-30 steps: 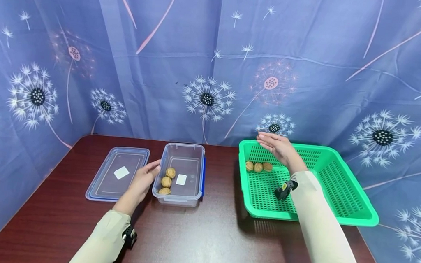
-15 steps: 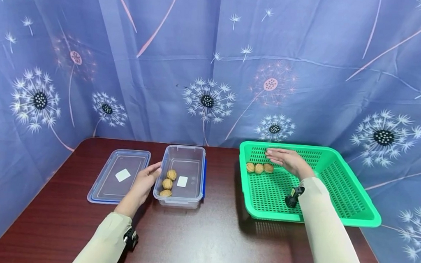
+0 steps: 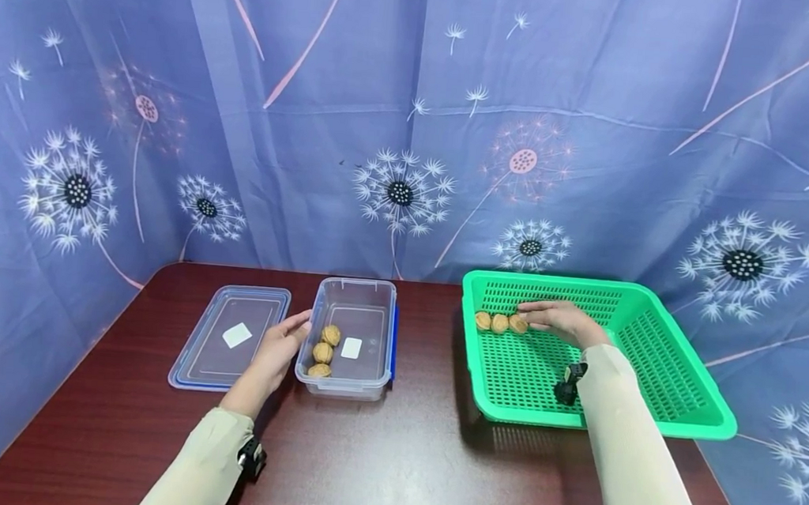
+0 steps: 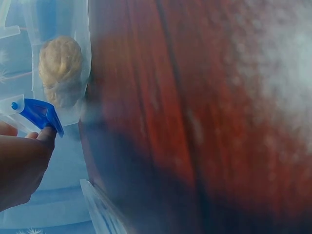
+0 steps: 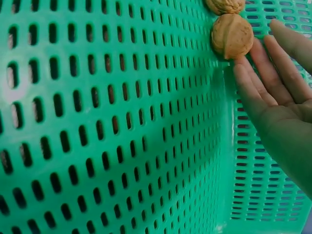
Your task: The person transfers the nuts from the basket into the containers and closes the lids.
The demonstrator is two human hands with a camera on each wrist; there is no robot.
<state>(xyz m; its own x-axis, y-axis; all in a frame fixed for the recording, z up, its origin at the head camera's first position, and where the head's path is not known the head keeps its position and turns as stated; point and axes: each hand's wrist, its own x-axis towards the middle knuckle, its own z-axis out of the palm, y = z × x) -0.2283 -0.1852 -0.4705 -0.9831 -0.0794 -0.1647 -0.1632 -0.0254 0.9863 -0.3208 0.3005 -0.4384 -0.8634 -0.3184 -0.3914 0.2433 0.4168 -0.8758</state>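
Observation:
In the basket's far left corner, a walnut (image 3: pixel 518 323) ends a row of walnuts. My right hand (image 3: pixel 561 322) reaches in from the right, and its fingertips are right at that walnut. The right wrist view shows this hand (image 5: pixel 280 92) with fingers extended and thumb apart, beside the walnut (image 5: pixel 232 36). My left hand (image 3: pixel 279 351) touches the left side of a clear plastic container (image 3: pixel 366 380). In the left wrist view its fingertips meet the blue latch (image 4: pixel 41 114). Several walnuts (image 3: pixel 322 352) lie along the container's left wall.
The green basket (image 3: pixel 619 420) stands at the table's right. A clear lid (image 3: pixel 203 359) with a white label lies left of the container on the dark wooden table (image 3: pixel 373 472). A blue dandelion-print curtain (image 3: pixel 295 188) hangs behind.
My right hand has lowered into the basket and moved slightly right, its fingertips coming to the rightmost walnut. My left hand stays against the container.

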